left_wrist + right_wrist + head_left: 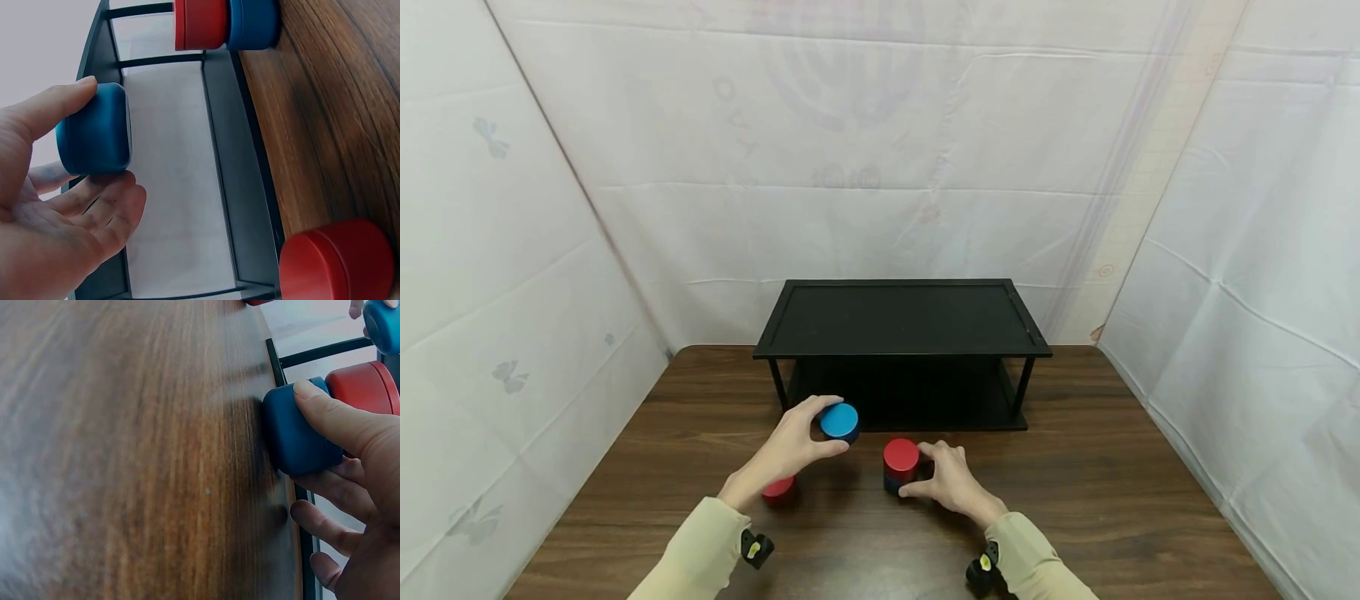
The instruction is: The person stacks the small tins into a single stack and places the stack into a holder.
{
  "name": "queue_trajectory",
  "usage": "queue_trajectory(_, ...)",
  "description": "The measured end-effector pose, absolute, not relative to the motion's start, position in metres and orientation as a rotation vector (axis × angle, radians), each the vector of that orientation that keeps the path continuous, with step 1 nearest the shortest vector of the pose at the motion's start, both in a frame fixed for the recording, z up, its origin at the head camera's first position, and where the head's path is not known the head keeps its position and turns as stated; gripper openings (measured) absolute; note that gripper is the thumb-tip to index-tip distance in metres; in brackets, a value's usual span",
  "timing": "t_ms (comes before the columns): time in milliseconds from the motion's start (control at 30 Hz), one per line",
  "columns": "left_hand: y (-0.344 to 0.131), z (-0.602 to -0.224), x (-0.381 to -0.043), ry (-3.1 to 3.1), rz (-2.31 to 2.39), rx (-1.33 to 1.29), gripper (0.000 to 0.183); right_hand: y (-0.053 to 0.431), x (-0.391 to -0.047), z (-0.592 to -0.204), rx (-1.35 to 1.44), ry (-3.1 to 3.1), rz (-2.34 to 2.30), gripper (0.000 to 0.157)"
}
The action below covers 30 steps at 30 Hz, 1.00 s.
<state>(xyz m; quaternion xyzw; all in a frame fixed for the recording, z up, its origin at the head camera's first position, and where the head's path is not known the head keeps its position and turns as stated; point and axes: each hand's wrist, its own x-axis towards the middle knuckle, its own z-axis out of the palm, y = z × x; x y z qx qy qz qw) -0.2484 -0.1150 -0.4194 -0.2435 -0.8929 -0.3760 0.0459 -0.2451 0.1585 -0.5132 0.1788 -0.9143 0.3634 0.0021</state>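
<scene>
Both forearms reach toward twelve o'clock, the left hand [792, 450] raised with fingers and thumb curled, the right hand [951, 479] low, curled likewise.

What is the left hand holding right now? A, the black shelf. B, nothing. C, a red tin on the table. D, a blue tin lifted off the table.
D: the left hand grips the blue tin between thumb and fingers, clear of the table, while a red tin sits beside the wrist.
</scene>
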Motion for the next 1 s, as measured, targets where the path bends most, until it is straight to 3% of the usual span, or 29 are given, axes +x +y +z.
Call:
queue_trajectory(367, -0.102, -0.418, -0.249, -2.718, -1.198, -0.787, 0.063, 0.158, -0.244, -0.513, 0.523, -2.900, 1.143, 0.068)
queue_trajectory(1000, -0.081, -0.420, -0.249, -2.708, -1.230, -0.881, 0.061, 0.158, -0.247, -0.513, 0.551, -2.887, 1.153, 0.056)
